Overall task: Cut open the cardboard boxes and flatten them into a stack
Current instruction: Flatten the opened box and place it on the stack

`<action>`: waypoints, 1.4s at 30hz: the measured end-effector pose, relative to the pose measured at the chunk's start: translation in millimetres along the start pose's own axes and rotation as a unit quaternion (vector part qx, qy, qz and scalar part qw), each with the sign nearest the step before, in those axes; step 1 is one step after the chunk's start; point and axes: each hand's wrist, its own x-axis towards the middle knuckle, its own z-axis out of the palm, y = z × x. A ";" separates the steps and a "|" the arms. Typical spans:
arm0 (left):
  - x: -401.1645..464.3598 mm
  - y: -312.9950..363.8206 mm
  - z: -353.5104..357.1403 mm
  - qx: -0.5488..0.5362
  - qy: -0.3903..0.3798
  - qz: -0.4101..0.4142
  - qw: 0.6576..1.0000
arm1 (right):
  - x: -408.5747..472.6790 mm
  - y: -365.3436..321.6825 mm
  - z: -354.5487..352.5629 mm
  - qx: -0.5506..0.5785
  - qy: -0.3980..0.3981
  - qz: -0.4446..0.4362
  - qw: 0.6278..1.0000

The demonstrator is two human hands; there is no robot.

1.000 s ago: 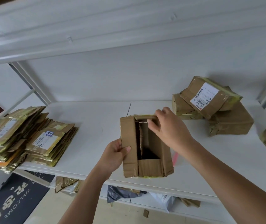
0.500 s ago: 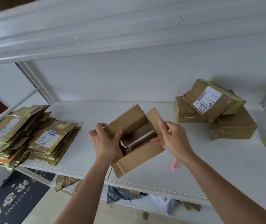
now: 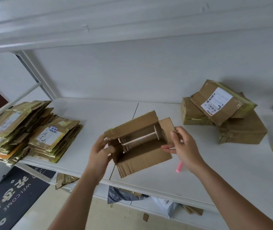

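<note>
Head view: an opened box is held over the front part of the white shelf, tilted, with its open side turned up toward the camera. Both long flaps are folded out and corrugated inner walls show, with a pale strip crossing the inside. The left hand grips the box's left end, fingers curled round the end flap and thumb on the near side. The right hand pinches the right end flap, thumb in front and fingers behind the card.

To the left a stack of flattened boxes lies on the shelf, fanned and leaning, some with white labels. At the back right sits a heap of sealed boxes, the top one labelled and resting aslant on the others. A pink cutter lies on the shelf just beyond the right wrist, touching neither hand.

The box looks empty and light, so one hand could carry it. Corrugated card is stiff across its flutes but folds readily along the scored corners, so I judge the best hold to be at two opposite corners or end flaps, pushing them toward each other to collapse the tube. The torn flap edges are weak and may rip if pulled; glossy tape on the outside may be slippery.
</note>
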 end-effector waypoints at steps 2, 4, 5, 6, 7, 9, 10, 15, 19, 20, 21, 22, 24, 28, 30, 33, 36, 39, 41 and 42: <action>0.1 -1.1 -25.1 -0.063 -0.071 -0.021 0.995 | 3.4 1.7 -7.6 -0.006 -0.043 0.015 0.999; -4.0 -3.9 -44.6 -0.133 -0.096 -0.065 0.984 | 8.5 5.2 -17.6 -0.033 -0.106 0.049 0.993; -6.6 -8.6 -53.5 -0.167 -0.096 -0.096 0.977 | 10.7 6.6 -21.7 -0.063 -0.144 0.067 0.985; -9.9 -14.9 -61.7 -0.190 -0.096 -0.132 0.968 | 12.3 8.9 -25.0 -0.101 -0.181 0.086 0.975; -12.8 -22.9 -69.1 -0.197 -0.092 -0.169 0.961 | 13.5 11.2 -26.7 -0.142 -0.215 0.104 0.961; -20.0 -41.0 -77.4 -0.195 -0.076 -0.241 0.948 | 12.5 18.9 -25.7 -0.213 -0.263 0.121 0.933; -22.3 -50.1 -79.9 -0.200 -0.066 -0.265 0.941 | 11.1 24.4 -23.8 -0.241 -0.275 0.120 0.923; -21.7 -75.4 -72.6 -0.050 -0.003 -0.279 0.959 | 5.8 42.9 -9.3 -0.421 -0.312 0.090 0.847; -6.9 -94.1 -56.3 0.174 0.045 -0.239 0.954 | 9.9 43.1 17.9 -0.592 -0.370 0.122 0.705; -3.1 -98.6 -51.3 0.233 0.049 -0.226 0.944 | 12.3 42.3 26.1 -0.618 -0.337 0.087 0.705; -0.3 -101.2 -46.3 0.279 0.053 -0.218 0.934 | 16.9 44.2 33.1 -0.634 -0.284 0.036 0.719; 2.1 -103.0 -41.9 0.313 0.061 -0.212 0.924 | 21.8 49.6 39.8 -0.637 -0.234 -0.015 0.734; 5.5 -104.1 -36.2 0.348 0.074 -0.208 0.911 | 27.7 67.6 51.4 -0.610 -0.201 -0.057 0.764; 11.4 -104.6 -32.4 0.376 0.078 -0.211 0.899 | 27.3 105.1 65.3 -0.583 -0.279 0.035 0.763; 15.4 -103.2 -31.1 0.368 0.073 -0.225 0.899 | 28.1 115.6 66.3 -0.615 -0.277 0.028 0.738; 21.2 -96.7 -28.9 0.277 0.076 -0.259 0.922 | 27.9 120.2 68.8 -0.642 -0.269 0.021 0.717; 27.8 -96.9 -31.6 0.213 0.131 -0.278 0.928 | 28.3 125.1 72.7 -0.657 -0.262 0.010 0.707; 28.8 -105.5 -31.4 0.276 0.125 -0.253 0.919 | 26.6 130.4 72.1 -0.648 -0.246 -0.011 0.721; 29.7 -109.0 -28.5 0.313 0.090 -0.240 0.914 | 26.4 134.9 70.5 -0.639 -0.240 -0.025 0.730; 31.0 -109.5 -27.4 0.314 0.077 -0.240 0.915 | 26.8 136.5 70.1 -0.636 -0.237 -0.029 0.734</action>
